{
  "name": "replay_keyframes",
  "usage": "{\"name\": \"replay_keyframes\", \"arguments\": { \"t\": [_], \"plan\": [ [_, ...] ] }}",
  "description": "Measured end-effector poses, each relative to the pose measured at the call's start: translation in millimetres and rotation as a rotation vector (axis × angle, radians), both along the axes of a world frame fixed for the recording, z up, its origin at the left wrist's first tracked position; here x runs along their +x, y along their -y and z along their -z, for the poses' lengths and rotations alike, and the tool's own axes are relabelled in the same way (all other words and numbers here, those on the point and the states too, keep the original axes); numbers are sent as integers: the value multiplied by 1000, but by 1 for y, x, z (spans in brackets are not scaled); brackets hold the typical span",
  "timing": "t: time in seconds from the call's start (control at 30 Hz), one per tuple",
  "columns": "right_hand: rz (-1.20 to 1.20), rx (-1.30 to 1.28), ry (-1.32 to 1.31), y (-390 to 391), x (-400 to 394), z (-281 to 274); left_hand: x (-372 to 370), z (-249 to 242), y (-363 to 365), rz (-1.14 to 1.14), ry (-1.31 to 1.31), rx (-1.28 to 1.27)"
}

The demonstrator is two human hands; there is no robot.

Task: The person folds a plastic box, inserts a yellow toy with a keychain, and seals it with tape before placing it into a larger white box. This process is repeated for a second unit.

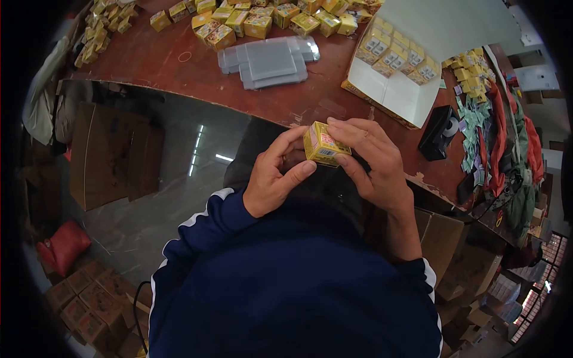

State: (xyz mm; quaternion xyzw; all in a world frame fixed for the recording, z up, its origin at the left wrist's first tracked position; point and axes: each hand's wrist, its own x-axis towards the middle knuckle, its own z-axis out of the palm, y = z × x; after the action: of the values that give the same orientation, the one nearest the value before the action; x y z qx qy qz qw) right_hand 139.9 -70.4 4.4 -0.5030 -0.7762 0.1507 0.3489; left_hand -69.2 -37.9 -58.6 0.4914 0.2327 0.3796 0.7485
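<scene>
A small yellow printed box [323, 147] is held between my two hands, just in front of the table edge. My left hand [276, 170] grips its left side, thumb near the lower corner and fingers behind. On the other side, my right hand [376, 158] has its fingers over the top and its thumb at the lower right corner. A pink patch and a barcode show on the faces toward me. Beyond my hands lies a stack of clear plastic flat packs [268, 61]. To the right, an open display carton [394, 92] has rows of similar yellow boxes at its far end.
Many loose yellow boxes [258, 25] cover the back of the red table [173, 56]. A black tape dispenser [437, 132] stands at the right, beside green slips [474, 131] and red cloth [496, 137]. Cardboard cartons [107, 155] stand on the floor at the left.
</scene>
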Motion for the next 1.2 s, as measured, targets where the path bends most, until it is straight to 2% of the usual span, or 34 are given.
{"name": "replay_keyframes", "arguments": {
  "t": [0.17,0.23,0.3,0.5,0.63,0.7,0.93,1.03,1.17,1.2],
  "plan": [
    [19,20,-87,-1,-3,12,2,3,2,-65,-55,91],
    [21,18,-154,-1,-3,16,2,-3,1,-82,-188,265],
    [5,-75,-320,-6,-2,19,2,-2,2,-71,-182,227],
    [-56,-309,-469,-4,8,30,-4,6,3,-20,-212,247],
    [81,-223,-403,2,-12,27,3,6,4,-101,-144,201],
    [193,-92,-330,6,-21,31,4,8,5,-124,-132,218],
    [170,-32,-225,17,-20,34,3,11,5,-159,-187,348],
    [141,-85,-215,17,-19,34,5,12,6,-156,-159,319],
    [145,-23,-157,15,-21,35,6,11,5,-181,-155,336],
    [151,7,-110,15,-20,35,7,10,5,-194,-146,276]
  ]
}}
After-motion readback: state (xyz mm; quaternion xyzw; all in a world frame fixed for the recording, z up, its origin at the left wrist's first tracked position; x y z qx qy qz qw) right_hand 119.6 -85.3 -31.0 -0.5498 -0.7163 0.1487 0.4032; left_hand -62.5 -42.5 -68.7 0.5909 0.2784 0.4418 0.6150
